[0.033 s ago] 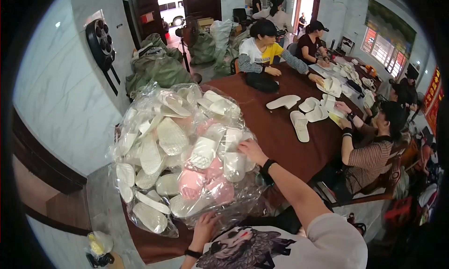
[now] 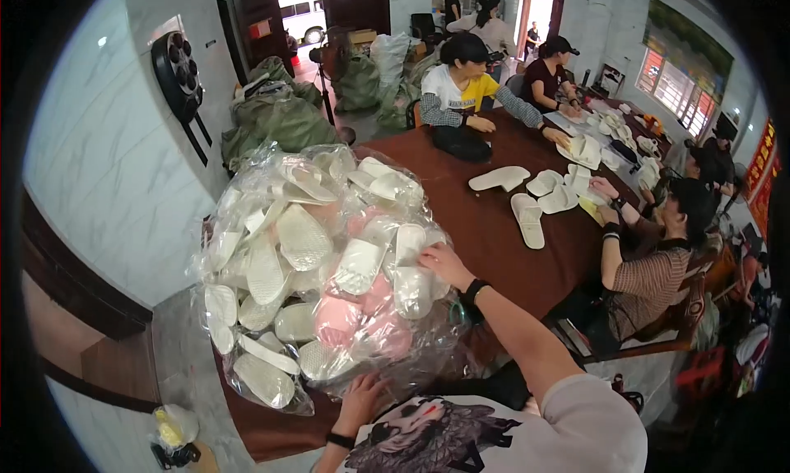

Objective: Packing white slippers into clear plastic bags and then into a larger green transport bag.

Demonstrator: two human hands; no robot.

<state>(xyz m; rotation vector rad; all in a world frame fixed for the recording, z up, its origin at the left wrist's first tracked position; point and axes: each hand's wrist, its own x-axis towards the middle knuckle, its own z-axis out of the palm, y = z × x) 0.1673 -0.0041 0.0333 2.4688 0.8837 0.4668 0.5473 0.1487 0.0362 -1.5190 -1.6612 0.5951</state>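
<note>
A big heap of white slippers, wrapped in clear plastic bags, fills the near left of the table in front of me. My right hand reaches onto its right side, fingers curled on the edge of a bagged white slipper. Left of that slipper lies another bagged white slipper. Pink slippers show through the plastic between my hands. At the heap's near edge rests my left hand, its fingers spread on loose clear plastic; their tips are partly hidden.
The brown-covered table runs away to the right. Loose white slippers lie on it beyond my right arm. One person sits at the far edge, another at the right. Large green sacks stand behind the heap.
</note>
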